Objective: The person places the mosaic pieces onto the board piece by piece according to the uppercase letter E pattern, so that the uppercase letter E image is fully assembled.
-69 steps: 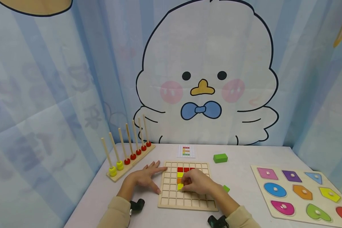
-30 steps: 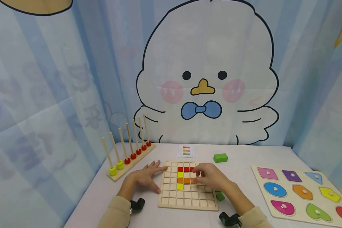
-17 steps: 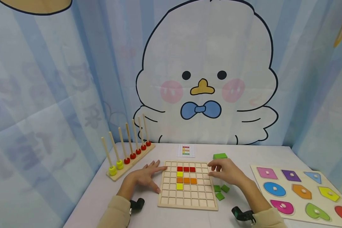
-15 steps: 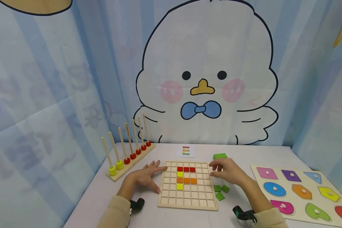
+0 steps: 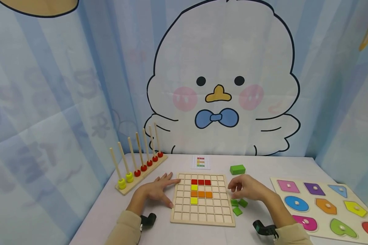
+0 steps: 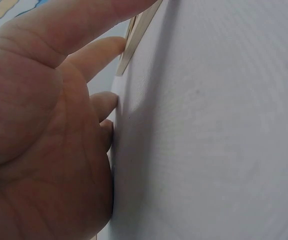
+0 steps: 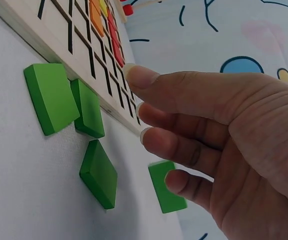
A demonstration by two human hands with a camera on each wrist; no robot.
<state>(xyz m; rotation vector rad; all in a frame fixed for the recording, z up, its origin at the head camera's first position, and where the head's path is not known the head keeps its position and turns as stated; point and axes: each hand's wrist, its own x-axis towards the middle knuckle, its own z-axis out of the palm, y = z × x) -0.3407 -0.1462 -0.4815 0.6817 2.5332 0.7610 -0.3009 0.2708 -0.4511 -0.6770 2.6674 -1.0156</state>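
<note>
A wooden grid board [image 5: 202, 219] lies mid-table, with red tiles [image 5: 201, 182] in one row, orange tiles [image 5: 201, 194] in another and two yellow tiles, one being the near yellow tile [image 5: 194, 200]. My left hand [image 5: 154, 190] rests at the board's left side, fingers spread, index fingertip and thumb at its edge. Off the right edge hovers my right hand [image 5: 248, 188], fingers loosely bent, holding nothing. Below its fingers lie three small green tiles, clearest in the right wrist view: a front tile [image 7: 51, 97], a middle tile [image 7: 88, 107] and a lone tile [image 7: 99, 174].
A green block [image 5: 237, 169] sits behind the right hand. A small pattern card [image 5: 200, 162] lies beyond the board. On the left stands a peg rack [image 5: 141, 175] with red and yellow beads; on the right, a shape puzzle board [image 5: 320, 207].
My right hand has left the yellow tile in the grid and moved right, off the board, then lowered slightly toward the green tiles. My left hand has stayed in place.
</note>
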